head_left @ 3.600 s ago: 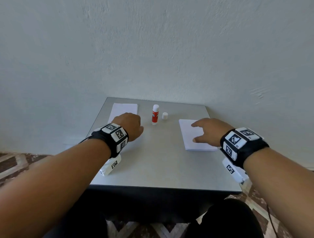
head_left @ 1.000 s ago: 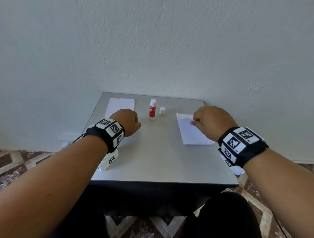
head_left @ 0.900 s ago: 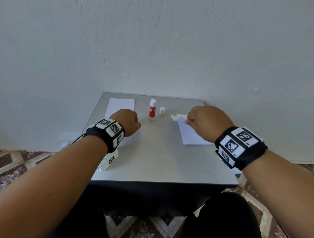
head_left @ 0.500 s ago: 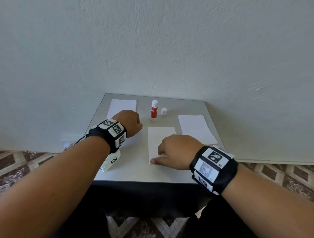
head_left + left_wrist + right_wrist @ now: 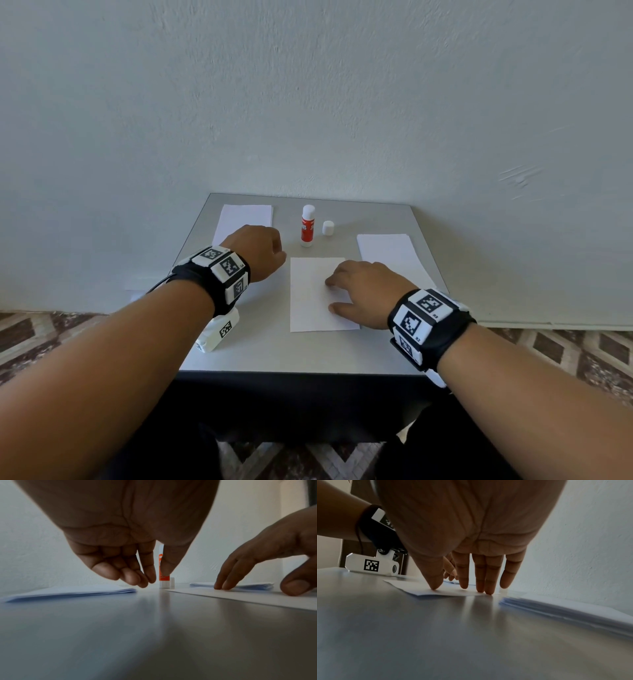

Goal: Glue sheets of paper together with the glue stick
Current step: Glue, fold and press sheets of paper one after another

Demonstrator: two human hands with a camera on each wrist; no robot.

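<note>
A single white sheet point(image 5: 310, 298) lies flat in the middle of the grey table point(image 5: 308, 353). My right hand point(image 5: 337, 294) rests on the sheet's right half, its straight fingertips point(image 5: 480, 588) and thumb pressing it down. My left hand point(image 5: 274, 255) sits at the near end of the left paper stack point(image 5: 245, 217), fingers loosely curled and holding nothing. Behind the sheet the red glue stick point(image 5: 307, 226) stands upright, with its white cap point(image 5: 328, 228) beside it. A second paper stack point(image 5: 387, 250) lies at the right.
The table's back edge meets a pale wall point(image 5: 308, 102). Patterned floor point(image 5: 51, 329) shows on both sides of the small table. Bare table surface lies in front of the sheet, up to the near edge.
My right hand lifted one sheet off the right stack, carried it to the middle of the table and laid it flat there. The left hand has stayed in place.
</note>
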